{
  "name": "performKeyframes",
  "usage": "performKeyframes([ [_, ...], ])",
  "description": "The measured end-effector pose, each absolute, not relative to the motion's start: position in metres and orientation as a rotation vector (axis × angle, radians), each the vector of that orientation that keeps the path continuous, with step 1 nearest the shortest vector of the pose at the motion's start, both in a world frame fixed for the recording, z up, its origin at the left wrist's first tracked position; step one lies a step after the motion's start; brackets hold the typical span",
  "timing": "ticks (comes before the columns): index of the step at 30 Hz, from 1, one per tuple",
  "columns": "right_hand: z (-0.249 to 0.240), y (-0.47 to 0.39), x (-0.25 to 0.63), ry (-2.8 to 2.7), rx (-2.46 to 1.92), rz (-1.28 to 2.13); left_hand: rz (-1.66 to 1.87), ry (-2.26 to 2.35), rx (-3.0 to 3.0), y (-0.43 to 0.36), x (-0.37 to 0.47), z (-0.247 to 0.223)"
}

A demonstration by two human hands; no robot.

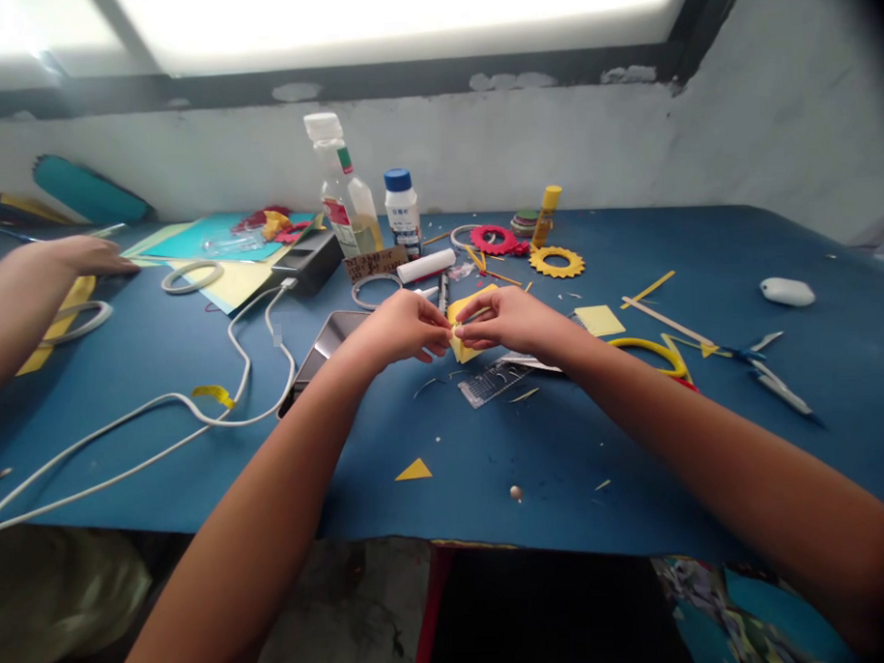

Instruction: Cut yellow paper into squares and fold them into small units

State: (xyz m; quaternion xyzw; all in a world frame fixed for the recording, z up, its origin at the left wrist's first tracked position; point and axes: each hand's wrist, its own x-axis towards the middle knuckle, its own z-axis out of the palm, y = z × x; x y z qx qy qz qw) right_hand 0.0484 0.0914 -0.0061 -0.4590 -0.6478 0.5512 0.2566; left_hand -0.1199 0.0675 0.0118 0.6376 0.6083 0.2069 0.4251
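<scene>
Both hands meet at one small yellow paper

The landmark is the white bottle with the blue cap point(403, 215). The yellow paper point(476, 298), which looks folded, is nearer to the person than this bottle and a little to its right. The left hand point(405, 325) has its fingers drawn narrow, and the tips seem to pinch the left edge of the paper. The right hand point(510, 319) pinches it also, with thumb and forefinger; the exact contact is too small to tell.

I judge the paper to be very light, stiff only along its folds, and easy to crease or tear. It is best taken lightly by the folded edges, with the finger pads, not pressed in the middle.

Nearer to the person than the bottle and to its right lies a clear printed sheet point(480, 386); far to the right of the bottle are scissors point(781, 387).
</scene>
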Motion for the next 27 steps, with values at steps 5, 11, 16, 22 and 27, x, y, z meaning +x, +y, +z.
performKeyframes([
  [5,-0.007,0.091,0.046,-1.764,-1.259,1.473,0.519,1.524,1.594,0.068,-0.120,0.012],
  [11,-0.012,0.096,0.050,-1.837,-1.249,1.388,0.503,1.522,1.589,0.069,-0.122,0.011],
  [16,-0.008,0.094,0.054,-1.882,-1.265,1.325,0.499,1.517,1.582,0.069,-0.122,0.011],
  [22,0.009,0.094,0.060,-1.904,-1.311,1.215,0.495,1.534,1.567,0.067,-0.120,0.013],
  [27,0.013,0.101,0.085,-2.092,-1.295,0.974,0.482,1.554,1.565,0.064,-0.119,0.016],
])
